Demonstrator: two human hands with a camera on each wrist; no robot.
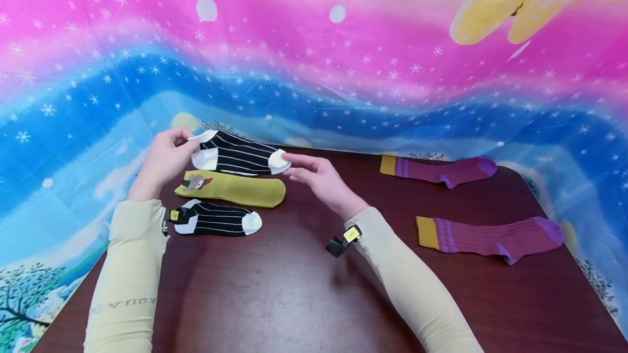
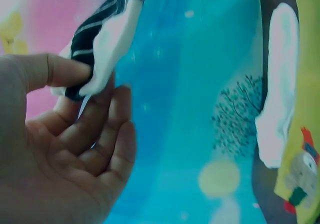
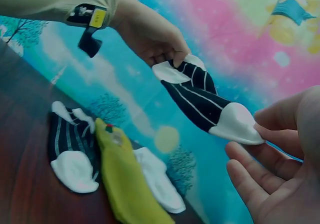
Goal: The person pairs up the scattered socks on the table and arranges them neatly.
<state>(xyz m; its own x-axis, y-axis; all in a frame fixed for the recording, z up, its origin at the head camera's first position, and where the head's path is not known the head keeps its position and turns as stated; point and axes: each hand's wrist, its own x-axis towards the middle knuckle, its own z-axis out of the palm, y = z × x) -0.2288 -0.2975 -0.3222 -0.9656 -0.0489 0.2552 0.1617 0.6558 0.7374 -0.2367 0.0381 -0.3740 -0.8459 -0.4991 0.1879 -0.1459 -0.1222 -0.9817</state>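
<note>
A black ankle sock (image 1: 242,154) with thin white stripes and a white heel and toe is stretched above the table between both hands. My left hand (image 1: 164,159) pinches it at the cuff, thumb over the edge in the left wrist view. At the other end, the white toe (image 3: 237,124) is pinched between the thumb and fingers of my right hand (image 1: 326,181). Just below in the head view lie a yellow sock (image 1: 240,189) with an animal picture and a matching black striped sock (image 1: 218,218). A white sock (image 2: 281,69) lies beside the yellow one, hidden in the head view.
Two purple socks with mustard cuffs lie to the right, one farther back (image 1: 436,170) and one nearer (image 1: 490,236). The dark wooden table (image 1: 275,298) meets a colourful hanging cloth (image 1: 294,59) at its back and sides.
</note>
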